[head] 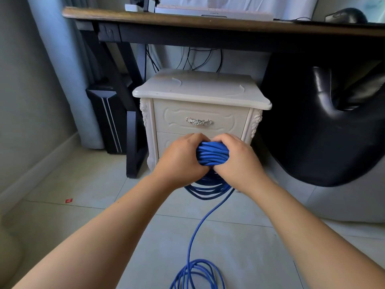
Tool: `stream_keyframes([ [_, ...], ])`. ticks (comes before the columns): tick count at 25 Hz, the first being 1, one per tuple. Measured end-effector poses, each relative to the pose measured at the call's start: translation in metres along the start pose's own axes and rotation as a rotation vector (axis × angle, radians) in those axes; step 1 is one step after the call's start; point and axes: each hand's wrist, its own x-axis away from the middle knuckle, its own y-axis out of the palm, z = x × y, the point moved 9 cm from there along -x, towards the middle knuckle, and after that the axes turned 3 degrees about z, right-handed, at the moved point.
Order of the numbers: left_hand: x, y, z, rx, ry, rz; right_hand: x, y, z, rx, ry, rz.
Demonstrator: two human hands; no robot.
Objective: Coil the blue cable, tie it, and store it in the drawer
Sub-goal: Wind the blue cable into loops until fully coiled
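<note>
A blue cable (pixel 211 154) is gathered into a thick bundle of loops held up in front of a cream nightstand (pixel 200 91). My left hand (pixel 181 159) grips the bundle's left side and my right hand (pixel 239 161) grips its right side. The loops hang down below my hands. One strand runs down across the floor to several loose loops at the bottom edge of the view. The nightstand's top drawer (pixel 177 122) is shut and has a silver handle (pixel 199 122). My hands hide most of the lower drawer.
A dark wooden desk (pixel 187 21) stands over the nightstand, with black wires hanging behind. A black computer tower (pixel 110 122) sits at the left, a black leather chair (pixel 333 122) at the right. A small red scrap (pixel 68 200) lies on the tiled floor.
</note>
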Motion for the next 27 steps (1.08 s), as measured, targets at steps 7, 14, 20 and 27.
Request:
stream_keyframes([
  [7, 0.000, -0.017, -0.022, 0.414, -0.281, 0.177, -0.007, -0.009, 0.019, -0.559, 0.228, -0.048],
  [14, 0.009, -0.004, -0.054, 0.957, -0.675, 0.326, 0.008, 0.026, 0.040, -1.048, 0.429, -0.011],
  [20, 0.021, 0.026, -0.043, 1.271, -0.829, 0.293, 0.017, 0.034, 0.049, -1.067, 0.549, 0.157],
  [27, 0.012, 0.030, -0.021, 0.980, -0.577, -0.141, 0.008, -0.021, 0.062, -0.843, 0.535, 0.363],
])
